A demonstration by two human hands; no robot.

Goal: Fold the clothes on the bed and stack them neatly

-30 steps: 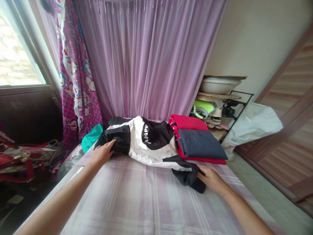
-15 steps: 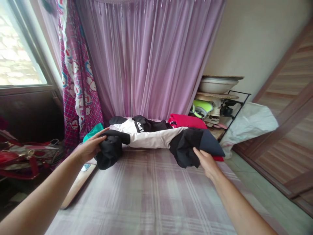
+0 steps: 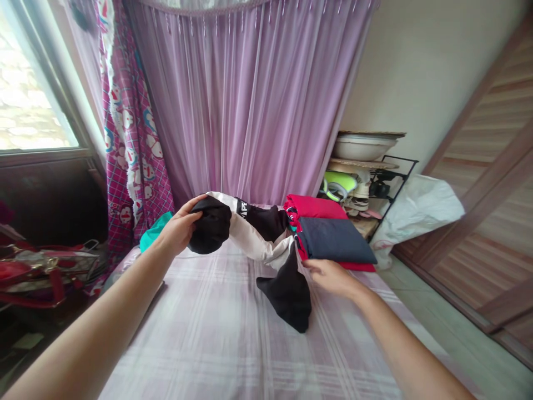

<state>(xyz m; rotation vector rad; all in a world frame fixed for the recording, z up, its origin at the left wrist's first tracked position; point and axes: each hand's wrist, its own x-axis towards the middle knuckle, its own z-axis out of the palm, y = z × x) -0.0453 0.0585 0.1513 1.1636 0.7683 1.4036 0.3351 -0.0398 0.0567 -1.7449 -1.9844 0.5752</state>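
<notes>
A black and white jacket [image 3: 258, 236] hangs between my two hands above the purple checked bed [image 3: 233, 344]. My left hand [image 3: 180, 229] grips a bunched black sleeve end, raised at the left. My right hand [image 3: 328, 275] holds the jacket's other side, where a black sleeve droops down onto the bed. Behind my right hand lies a folded stack, a dark navy garment [image 3: 335, 240] on top of a red one [image 3: 314, 205].
A teal cloth [image 3: 152, 233] lies at the bed's far left corner. Purple curtains [image 3: 250, 100] hang behind. A black rack [image 3: 375, 178] with a basin and shoes stands at the right, a white sack [image 3: 416, 208] beside it. Red bags [image 3: 37, 272] sit left.
The jacket lay spread on the bed; both hands took hold of its ends and lifted it. My right hand has moved left and lower, and one sleeve now dangles.
</notes>
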